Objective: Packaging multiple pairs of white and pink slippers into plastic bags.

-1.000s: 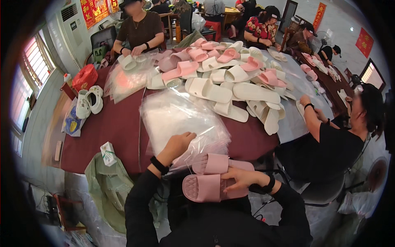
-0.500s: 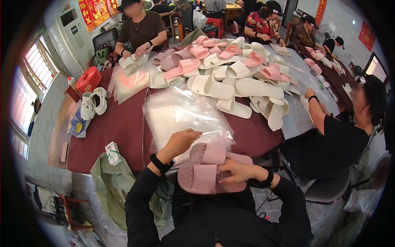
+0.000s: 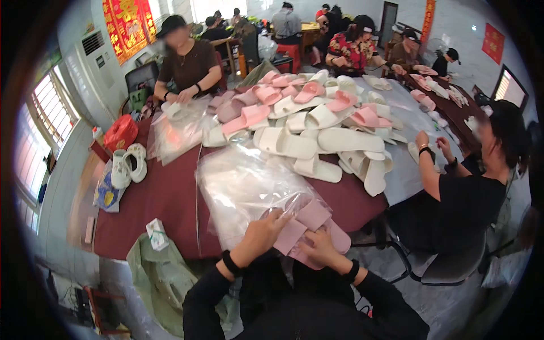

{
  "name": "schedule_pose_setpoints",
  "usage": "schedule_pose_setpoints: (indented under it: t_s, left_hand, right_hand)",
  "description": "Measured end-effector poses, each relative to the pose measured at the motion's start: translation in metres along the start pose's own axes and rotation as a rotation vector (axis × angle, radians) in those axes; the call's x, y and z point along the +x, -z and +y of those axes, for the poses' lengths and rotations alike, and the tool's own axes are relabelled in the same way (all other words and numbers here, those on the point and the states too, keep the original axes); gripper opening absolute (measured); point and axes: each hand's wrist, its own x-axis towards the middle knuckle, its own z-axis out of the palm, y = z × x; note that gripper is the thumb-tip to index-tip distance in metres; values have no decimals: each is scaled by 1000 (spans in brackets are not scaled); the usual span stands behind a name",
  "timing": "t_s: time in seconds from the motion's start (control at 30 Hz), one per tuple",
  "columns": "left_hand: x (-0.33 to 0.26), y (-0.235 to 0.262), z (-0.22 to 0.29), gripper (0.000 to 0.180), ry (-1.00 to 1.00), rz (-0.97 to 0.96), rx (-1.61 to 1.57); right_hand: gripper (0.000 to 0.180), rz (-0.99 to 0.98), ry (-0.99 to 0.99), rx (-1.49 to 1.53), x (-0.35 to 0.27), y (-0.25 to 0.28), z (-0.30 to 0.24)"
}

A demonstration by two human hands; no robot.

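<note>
At the table's near edge, a pair of pink slippers (image 3: 315,214) lies partly under the film of a clear plastic bag (image 3: 241,181). My right hand (image 3: 318,249) grips the slippers from the near side, its fingers curled at their straps. On the left, my left hand (image 3: 263,235) is closed on the bag's edge, close to the slippers' left side. The bag lies on a stack of similar clear bags, and glare hides where one ends and another begins. How far the slippers reach into the bag is hard to see.
Beyond the bags rises a heap of white and pink slippers (image 3: 317,122) on the dark red table cover (image 3: 164,198). A small white box (image 3: 157,234) sits at the near edge above a green sack (image 3: 164,283). White clogs (image 3: 129,165) stand left. Co-workers sit across and right.
The pink slippers have moved forward and right, turning, with their far part now under the bag's film. My left hand has come down to the bag's edge beside them.
</note>
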Motion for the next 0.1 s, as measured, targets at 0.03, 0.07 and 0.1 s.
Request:
schedule_pose_setpoints:
  t_s: [0.03,0.07,0.1]
  left_hand:
    - [0,-6,0,37,-24,6,0]
    - [1,-11,0,42,-63,-17,61]
    - [1,-13,3,47,-95,-43,123]
  right_hand:
    - [43,22,-3,-12,-1,-2,1]
    - [47,66,57,-118,0,-7,2]
    - [52,104,114,-220,0,-16,-2]
